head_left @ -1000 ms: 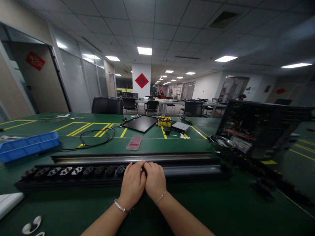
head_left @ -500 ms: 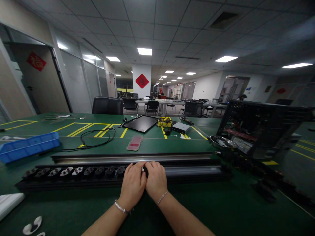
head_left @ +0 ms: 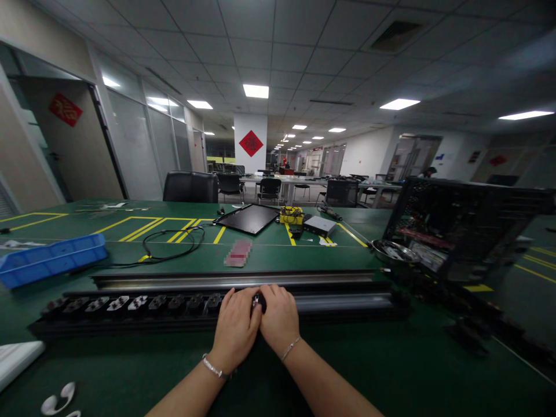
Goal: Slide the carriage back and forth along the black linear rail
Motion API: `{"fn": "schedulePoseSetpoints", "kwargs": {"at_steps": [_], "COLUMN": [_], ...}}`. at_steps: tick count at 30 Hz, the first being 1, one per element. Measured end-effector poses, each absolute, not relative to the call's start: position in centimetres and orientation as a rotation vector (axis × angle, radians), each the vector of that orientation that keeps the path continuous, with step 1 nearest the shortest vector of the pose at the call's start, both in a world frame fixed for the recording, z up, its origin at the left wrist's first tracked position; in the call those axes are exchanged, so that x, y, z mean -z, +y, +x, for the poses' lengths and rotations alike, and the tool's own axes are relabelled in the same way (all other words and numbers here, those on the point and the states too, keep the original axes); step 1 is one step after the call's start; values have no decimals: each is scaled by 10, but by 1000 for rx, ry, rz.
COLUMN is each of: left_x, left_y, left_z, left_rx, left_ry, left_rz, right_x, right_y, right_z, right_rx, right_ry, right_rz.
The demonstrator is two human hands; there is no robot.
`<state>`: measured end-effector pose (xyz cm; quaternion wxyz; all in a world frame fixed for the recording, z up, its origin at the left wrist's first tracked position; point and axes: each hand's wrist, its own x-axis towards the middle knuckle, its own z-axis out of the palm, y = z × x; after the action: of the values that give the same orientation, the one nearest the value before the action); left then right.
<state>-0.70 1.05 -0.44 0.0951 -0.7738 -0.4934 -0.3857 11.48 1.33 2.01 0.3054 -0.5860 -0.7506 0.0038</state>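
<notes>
A long black power strip point(head_left: 130, 313) lies across the green table point(head_left: 391, 370) in front of me, with a row of socket modules point(head_left: 139, 302) set into its left half. My left hand point(head_left: 235, 329) and my right hand point(head_left: 278, 318) rest side by side on the strip's middle, fingers curled down and pressed together on a small dark socket part point(head_left: 256, 300) between them. Behind the strip lies a long grey metal rail point(head_left: 234, 280).
A blue tray point(head_left: 50, 259) sits at the left, a black cable loop point(head_left: 171, 243) behind the rail. A metal bowl point(head_left: 391, 251) and an open black computer case point(head_left: 460, 226) stand at the right. A black panel point(head_left: 247, 217) and small boxes lie farther back.
Both hands have slid slightly to the right along the strip, and the small part now shows between the fingertips.
</notes>
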Motion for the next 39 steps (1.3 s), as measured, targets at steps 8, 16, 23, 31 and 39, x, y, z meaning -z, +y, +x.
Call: {"fn": "schedulePoseSetpoints", "kwargs": {"at_steps": [8, 16, 23, 31, 39], "left_x": [3, 3, 0, -3, -4], "left_y": [9, 8, 4, 3, 3], "left_z": [-7, -7, -3, -5, -5], "left_rx": [1137, 1121, 1104, 1017, 974], "left_ry": [-1457, -1461, -1480, -1508, -1554], "left_rz": [-2310, -2335, -2354, -2411, -2417], "right_x": [-19, -20, -20, -20, -19], "right_y": [17, 16, 17, 20, 19], "right_z": [114, 112, 114, 116, 116], "right_rx": [-40, -27, -2, -49, -36], "right_ry": [-1943, -1897, -1886, -1849, -1817], "right_rz": [-1577, -1642, -1709, -1714, -1726]}}
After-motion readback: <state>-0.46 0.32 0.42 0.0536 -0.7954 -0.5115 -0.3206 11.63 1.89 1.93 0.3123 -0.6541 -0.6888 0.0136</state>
